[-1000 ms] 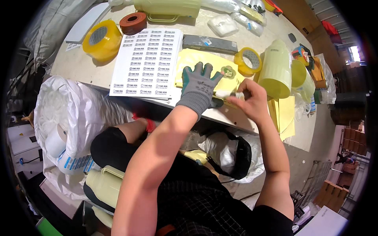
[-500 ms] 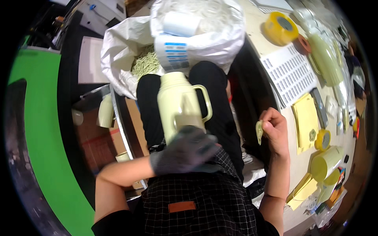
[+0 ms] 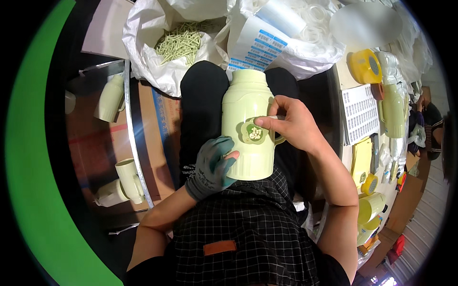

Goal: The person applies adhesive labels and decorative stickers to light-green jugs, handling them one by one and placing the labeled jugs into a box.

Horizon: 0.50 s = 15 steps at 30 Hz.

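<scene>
now the right hand (image 3: 293,125), which half a second ago was holding the sticker (image 3: 253,133) clear, is pressing it with its fingers onto the flask (image 3: 248,124) lying on the lap; the gloved left hand (image 3: 212,167) is gripping the flask's base.

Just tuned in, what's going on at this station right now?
A seated person has a pale green flask lying across their lap. The left hand, in a grey glove, steadies its base, while the bare right hand presses a small green sticker onto its side. On the floor to the left, more pale green flasks lie on cardboard. A white bag of thin green sticks sits ahead, and the table to the right holds a label sheet and yellow tape rolls.
</scene>
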Each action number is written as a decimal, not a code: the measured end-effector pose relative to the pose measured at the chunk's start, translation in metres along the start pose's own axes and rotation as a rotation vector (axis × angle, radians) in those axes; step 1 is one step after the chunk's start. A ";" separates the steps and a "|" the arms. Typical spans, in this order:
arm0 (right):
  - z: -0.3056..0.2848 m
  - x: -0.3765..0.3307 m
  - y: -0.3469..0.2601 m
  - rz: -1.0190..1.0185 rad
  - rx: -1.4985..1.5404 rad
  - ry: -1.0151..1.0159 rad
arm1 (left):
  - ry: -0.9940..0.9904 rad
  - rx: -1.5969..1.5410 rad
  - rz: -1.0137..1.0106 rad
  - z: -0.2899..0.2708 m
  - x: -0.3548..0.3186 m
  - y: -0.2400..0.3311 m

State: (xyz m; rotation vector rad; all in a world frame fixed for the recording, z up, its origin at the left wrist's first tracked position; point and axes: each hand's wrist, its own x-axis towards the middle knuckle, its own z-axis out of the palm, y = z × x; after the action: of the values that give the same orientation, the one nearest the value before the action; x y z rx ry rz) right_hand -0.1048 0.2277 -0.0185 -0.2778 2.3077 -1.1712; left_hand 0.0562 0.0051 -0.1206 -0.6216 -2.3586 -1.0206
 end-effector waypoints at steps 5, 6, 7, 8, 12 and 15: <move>-0.001 -0.005 0.000 0.025 -0.052 -0.022 | 0.006 -0.011 0.045 -0.003 0.008 0.001; -0.002 -0.006 0.001 -0.006 -0.095 0.006 | 0.003 -0.015 0.052 -0.004 0.012 0.001; -0.001 -0.007 0.002 0.013 -0.127 -0.007 | -0.035 -0.013 0.055 -0.006 0.015 0.003; -0.001 -0.008 0.002 0.011 -0.156 0.001 | -0.067 0.023 0.083 -0.009 0.018 0.004; 0.001 -0.009 -0.004 -0.161 -0.412 0.140 | -0.271 0.174 0.062 -0.017 0.027 0.010; 0.005 -0.003 -0.007 -0.061 -0.524 0.555 | -0.304 0.213 0.034 -0.016 0.021 0.010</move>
State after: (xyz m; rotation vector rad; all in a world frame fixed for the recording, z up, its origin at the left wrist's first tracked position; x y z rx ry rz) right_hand -0.0995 0.2211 -0.0139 -0.2272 3.1025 -0.7009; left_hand 0.0498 0.0039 -0.0934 -0.7769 -2.6624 -0.6858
